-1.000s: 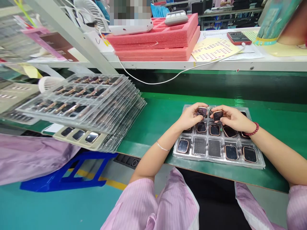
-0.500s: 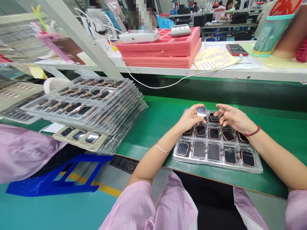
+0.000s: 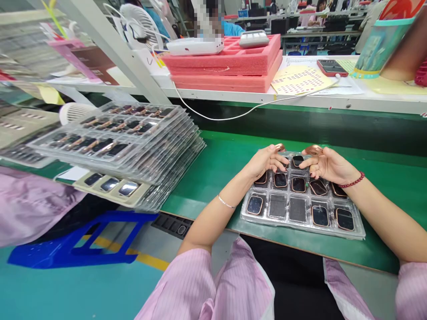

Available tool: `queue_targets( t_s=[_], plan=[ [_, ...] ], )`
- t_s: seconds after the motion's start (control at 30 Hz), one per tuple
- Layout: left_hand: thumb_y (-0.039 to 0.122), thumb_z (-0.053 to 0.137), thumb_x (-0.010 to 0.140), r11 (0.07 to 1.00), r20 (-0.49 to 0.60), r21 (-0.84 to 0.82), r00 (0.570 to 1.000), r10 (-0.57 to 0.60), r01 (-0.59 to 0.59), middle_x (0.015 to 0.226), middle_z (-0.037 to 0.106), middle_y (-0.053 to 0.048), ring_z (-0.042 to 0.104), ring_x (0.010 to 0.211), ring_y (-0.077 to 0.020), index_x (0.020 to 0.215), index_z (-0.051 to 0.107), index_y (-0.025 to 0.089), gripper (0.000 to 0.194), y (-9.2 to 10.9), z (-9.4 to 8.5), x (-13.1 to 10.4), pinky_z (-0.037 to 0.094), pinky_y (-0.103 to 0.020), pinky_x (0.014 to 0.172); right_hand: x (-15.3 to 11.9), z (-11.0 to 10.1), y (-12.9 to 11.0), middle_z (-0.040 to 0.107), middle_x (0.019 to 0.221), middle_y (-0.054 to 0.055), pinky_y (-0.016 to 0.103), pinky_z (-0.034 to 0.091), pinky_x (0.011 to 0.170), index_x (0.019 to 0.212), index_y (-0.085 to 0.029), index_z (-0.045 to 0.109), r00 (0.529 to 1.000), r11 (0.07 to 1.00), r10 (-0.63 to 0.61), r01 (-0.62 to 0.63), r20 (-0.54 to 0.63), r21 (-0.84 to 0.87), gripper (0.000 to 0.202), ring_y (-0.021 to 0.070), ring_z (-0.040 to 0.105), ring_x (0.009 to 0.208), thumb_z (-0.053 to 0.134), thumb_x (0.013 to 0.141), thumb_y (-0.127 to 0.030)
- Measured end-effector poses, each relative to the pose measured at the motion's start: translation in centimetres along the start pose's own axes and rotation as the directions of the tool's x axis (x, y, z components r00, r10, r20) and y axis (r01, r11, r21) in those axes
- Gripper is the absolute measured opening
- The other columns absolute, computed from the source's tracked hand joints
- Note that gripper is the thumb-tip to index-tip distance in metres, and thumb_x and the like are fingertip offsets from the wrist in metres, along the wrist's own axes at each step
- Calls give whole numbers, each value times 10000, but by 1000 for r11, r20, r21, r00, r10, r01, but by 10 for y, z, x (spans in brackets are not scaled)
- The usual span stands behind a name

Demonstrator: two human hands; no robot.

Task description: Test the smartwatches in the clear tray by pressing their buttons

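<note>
A clear plastic tray [image 3: 303,226] lies on the green table, with square dark-screened watch cases in many of its pockets. Two pockets in its front row show no watch. Over the tray's back left, my left hand [image 3: 267,162] is closed on a watch case [image 3: 279,146], tilted so its edge shows. My right hand [image 3: 328,165], above the back right pockets, grips another watch case [image 3: 314,150] whose copper-coloured back is turned toward me. Between the hands, a dark watch [image 3: 298,161] sits in a back-row pocket, near my right fingertips.
To the left rises a tall stack of clear trays [image 3: 150,173] filled with watches. A white shelf [image 3: 233,97] crosses behind, bearing pink foam [image 3: 220,66], a phone [image 3: 332,68] and a teal cup [image 3: 378,49]. A person's pink sleeve [image 3: 33,204] and a blue stool [image 3: 66,249] are at left.
Both watch cases have been tilted: the left one no longer shows its screen, and the right one now shows its copper back. The hands stay over the tray's back row.
</note>
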State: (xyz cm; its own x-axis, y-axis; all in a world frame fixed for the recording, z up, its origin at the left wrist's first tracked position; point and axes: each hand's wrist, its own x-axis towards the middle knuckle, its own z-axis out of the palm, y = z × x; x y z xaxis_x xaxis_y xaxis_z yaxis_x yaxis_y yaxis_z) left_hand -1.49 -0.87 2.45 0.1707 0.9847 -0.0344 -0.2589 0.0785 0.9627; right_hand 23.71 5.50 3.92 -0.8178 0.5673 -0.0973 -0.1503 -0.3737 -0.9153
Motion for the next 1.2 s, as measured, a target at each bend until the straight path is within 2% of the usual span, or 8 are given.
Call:
queue_targets(
  t_s=[0.1,0.17,0.27,0.5,0.63,0.9,1.07,1.2],
  plan=[
    [393,844,692,997,19,40,998,61,-61,968,745,-91,727,714,-157,1195,516,143,651,-4,0,0,476,-197,551,0,4,2,753,1073,87,196,610,579,1176,-207,602,997,998,-51,48,-62,-50,556,133,711,666,910,734,-345],
    [249,829,655,994,40,80,997,70,-73,1021,728,-86,731,763,-163,1225,493,156,668,-6,1,-1,493,-201,574,2,8,4,742,1073,71,204,610,587,1189,-214,575,991,990,-100,89,-94,-108,585,130,704,680,911,710,-237],
    [156,742,665,986,61,149,996,72,-80,1117,702,-109,735,854,-185,1286,480,164,674,-6,3,-2,524,-217,616,4,11,9,725,1058,60,238,611,607,1214,-218,558,973,959,-203,175,-108,-223,595,152,699,743,880,715,-200],
    [168,641,757,955,94,260,988,121,-142,1126,699,-120,730,815,-163,1236,562,139,487,-6,6,-3,515,-201,597,6,13,14,714,889,29,243,565,548,1037,-204,584,940,852,-327,248,-98,-461,331,121,619,592,776,768,-202],
    [112,624,708,956,86,260,989,117,-136,1130,699,-117,735,863,-181,1259,546,129,557,-5,6,-4,539,-214,630,5,16,14,710,939,41,240,558,554,1040,-204,585,935,829,-346,268,-73,-491,354,141,637,672,765,737,-174],
    [153,632,745,954,85,269,990,113,-132,1118,720,-121,739,827,-166,1262,547,135,524,-6,5,-2,515,-190,601,5,17,14,699,935,44,266,551,581,1030,-207,586,931,790,-361,271,-60,-549,314,160,636,709,742,757,-198],
    [203,636,770,952,90,275,989,116,-137,1130,719,-150,737,795,-173,1244,560,115,488,-6,4,-2,505,-199,566,5,18,14,699,904,35,273,559,576,1011,-211,587,933,792,-351,252,-77,-556,268,140,613,633,720,778,-207],
    [153,631,741,951,92,278,989,114,-136,1111,728,-119,734,822,-160,1251,560,133,515,-5,5,-4,518,-190,607,5,20,14,702,924,36,266,566,601,1022,-208,592,926,785,-372,280,-59,-553,307,145,637,675,720,745,-169]
  ],
)
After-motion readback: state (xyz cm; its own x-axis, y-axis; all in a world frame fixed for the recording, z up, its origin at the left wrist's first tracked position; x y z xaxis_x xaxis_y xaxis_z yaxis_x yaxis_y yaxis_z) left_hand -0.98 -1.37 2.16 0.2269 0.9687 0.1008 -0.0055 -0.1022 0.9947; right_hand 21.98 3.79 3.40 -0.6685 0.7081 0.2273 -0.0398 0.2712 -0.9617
